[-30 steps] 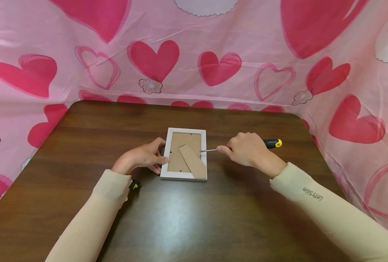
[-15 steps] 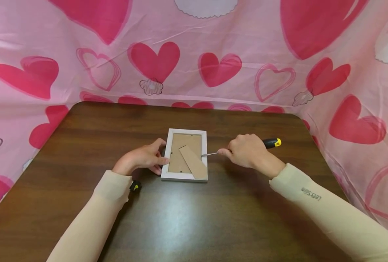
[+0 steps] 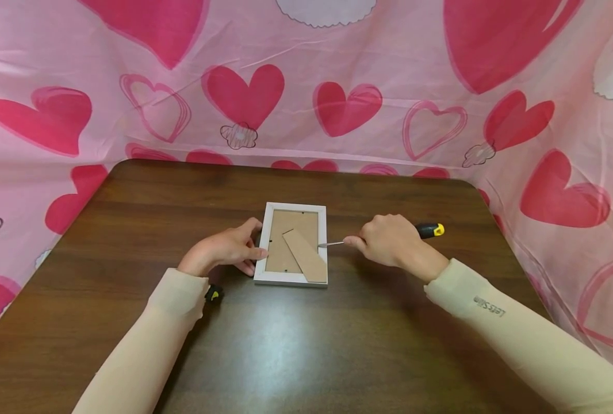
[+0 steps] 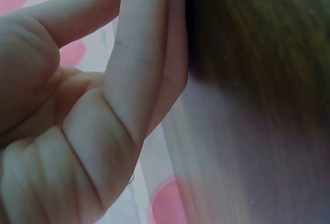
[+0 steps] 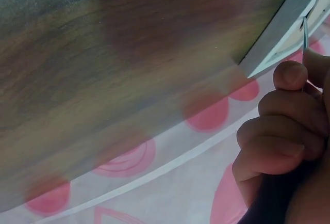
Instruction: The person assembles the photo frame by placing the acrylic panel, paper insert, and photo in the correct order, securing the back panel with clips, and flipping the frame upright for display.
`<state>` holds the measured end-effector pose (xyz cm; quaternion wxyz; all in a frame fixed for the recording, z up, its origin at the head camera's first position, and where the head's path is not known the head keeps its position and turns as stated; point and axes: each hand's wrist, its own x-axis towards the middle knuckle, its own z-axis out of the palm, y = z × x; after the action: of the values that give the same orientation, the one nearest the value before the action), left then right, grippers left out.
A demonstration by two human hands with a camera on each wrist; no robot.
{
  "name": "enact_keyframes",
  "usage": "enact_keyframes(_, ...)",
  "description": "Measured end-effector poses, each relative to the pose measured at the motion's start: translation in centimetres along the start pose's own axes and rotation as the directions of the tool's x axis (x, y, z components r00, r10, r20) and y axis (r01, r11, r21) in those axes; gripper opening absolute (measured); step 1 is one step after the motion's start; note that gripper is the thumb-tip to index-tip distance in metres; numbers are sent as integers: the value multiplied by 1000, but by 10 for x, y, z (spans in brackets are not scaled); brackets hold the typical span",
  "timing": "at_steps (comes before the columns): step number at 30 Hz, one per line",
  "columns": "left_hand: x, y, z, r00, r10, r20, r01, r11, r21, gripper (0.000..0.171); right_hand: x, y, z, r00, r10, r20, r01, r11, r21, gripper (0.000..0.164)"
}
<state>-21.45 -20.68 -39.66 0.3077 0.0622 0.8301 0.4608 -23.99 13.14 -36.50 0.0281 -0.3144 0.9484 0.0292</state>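
A white picture frame [image 3: 296, 207] lies face down on the table, showing its tan backing board [image 3: 279, 256] and a slanted cardboard stand [image 3: 305, 256]. Small dark tabs dot the board's edges. My left hand [image 3: 226, 247] grips the frame's left side, thumb on top of the border, other fingers along the outer edge. In my right hand [image 3: 389, 238] is a screwdriver [image 3: 430, 230] with a black and yellow handle. Its thin metal shaft points left, the tip right at the inner edge of the frame's right border. The right wrist view shows curled fingers around the handle and the shaft [image 5: 306, 35] meeting the frame.
A small black and yellow object [image 3: 213, 293] sits beside the left sleeve, partly hidden by it. The brown wooden table [image 3: 306, 345] has rounded far corners. Pink cloth [image 3: 296, 52] with hearts hangs behind the table and on both sides.
The screwdriver tip has shifted slightly nearer along the frame's right border, and the right hand moved a little with it. The left hand and frame stay in place.
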Motion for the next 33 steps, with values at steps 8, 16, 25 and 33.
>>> enact_keyframes(8, -1, 1, 0, 1000, 10, 1, -10, 1000, 9, 59, 6, -3, -4, 1000, -14, 27, 17, 996, -89, 56)
enact_keyframes(16, 0, 1, 0, 1000, 10, 0, -10, 1000, 20, 58, 9, -8, -13, 996, 5, 87, 6, 993, -121, 57)
enact_keyframes(25, 0, 2, 1, 1000, 6, -4, -6, 1000, 19, 57, 12, -13, -18, 994, -8, 108, 22, 991, -133, 57)
enact_keyframes(33, 0, 2, 1, 1000, -3, -8, 3, 999, 32, 59, 14, -16, -22, 992, -6, 125, 27, 986, -164, 57)
